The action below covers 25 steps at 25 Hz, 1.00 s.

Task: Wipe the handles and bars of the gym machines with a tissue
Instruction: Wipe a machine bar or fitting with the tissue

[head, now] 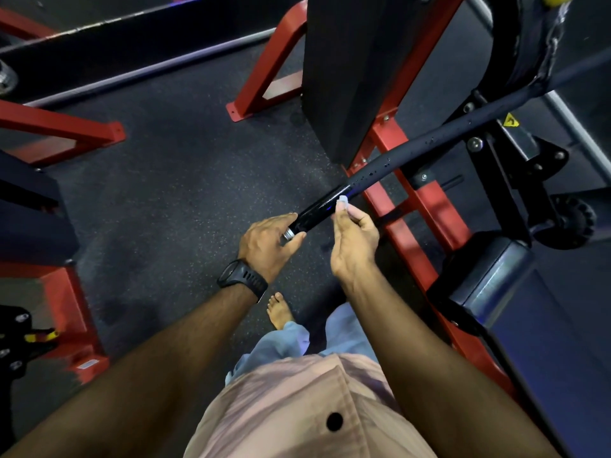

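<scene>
Over dark flooring (172, 180), left hand (269, 241) grips the handle (317, 211) end, right hand (355, 236) pinches a half-hidden tissue (343, 200)

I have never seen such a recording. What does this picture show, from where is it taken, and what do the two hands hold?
There is one picture, from a camera worn on the person's head, looking down at their own arms. The left hand, wearing a black watch, grips the end of a black handle on a red-framed gym machine. The right hand pinches a small tissue against that handle. Drops sit on the bar further up. Below is a dark speckled floor.
</scene>
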### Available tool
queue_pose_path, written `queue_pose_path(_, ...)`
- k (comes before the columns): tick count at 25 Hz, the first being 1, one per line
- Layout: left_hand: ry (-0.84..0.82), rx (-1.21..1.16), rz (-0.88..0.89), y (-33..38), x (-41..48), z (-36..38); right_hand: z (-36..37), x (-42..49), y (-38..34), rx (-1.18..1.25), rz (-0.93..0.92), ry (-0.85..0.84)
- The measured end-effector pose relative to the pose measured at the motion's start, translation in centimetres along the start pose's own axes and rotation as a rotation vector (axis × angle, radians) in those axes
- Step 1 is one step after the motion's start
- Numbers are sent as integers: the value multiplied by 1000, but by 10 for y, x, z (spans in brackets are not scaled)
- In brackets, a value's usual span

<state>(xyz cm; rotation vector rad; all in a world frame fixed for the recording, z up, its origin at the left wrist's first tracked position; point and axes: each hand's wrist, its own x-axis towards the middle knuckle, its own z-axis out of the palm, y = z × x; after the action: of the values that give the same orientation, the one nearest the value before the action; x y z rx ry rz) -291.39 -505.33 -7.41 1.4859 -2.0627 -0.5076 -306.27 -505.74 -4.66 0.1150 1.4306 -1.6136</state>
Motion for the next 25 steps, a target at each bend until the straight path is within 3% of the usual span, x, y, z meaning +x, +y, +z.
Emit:
queue_pose_path(2,-12,-13,-6,1,-2,2,3,4,-4,-77,-173,86)
queue_pose_path(5,-18,-2,-37,2,-1,2,-4,11,-13,-547,-625,64)
queue_pose_path(8,3,-11,-12,6,4,4,-4,7,-10,-932,-1041,-285)
queue_pose_path(10,-8,-25,2,8,5,6,-12,19,-17,-1152,-1222,-534)
queue_pose_path(11,-14,-25,1,8,4,7,-16,28,-26,-1202,-1256,-562)
queue_pose_path(14,-24,-39,-19,11,0,13,-13,33,-40,-1278,-1225,-351)
queue_pose_path(15,-25,-53,-23,11,-1,14,-10,28,-37,-1378,-1264,-441)
queue_pose_path(17,-21,-73,-30,11,-2,15,-17,28,-39,-1553,-1418,-830)
queue_pose_path(18,-11,-74,-32,11,-1,16,-20,35,-48,-1574,-1427,-908)
queue_pose_path(21,37,-52,-49,12,1,17,-15,45,-71,-1428,-1301,-658)
queue_pose_path(22,43,-48,-52,11,1,18,-11,42,-72,-1451,-1287,-659)
queue_pose_path(25,41,-40,-62,13,1,25,-7,46,-79,-1698,-1425,-1019)
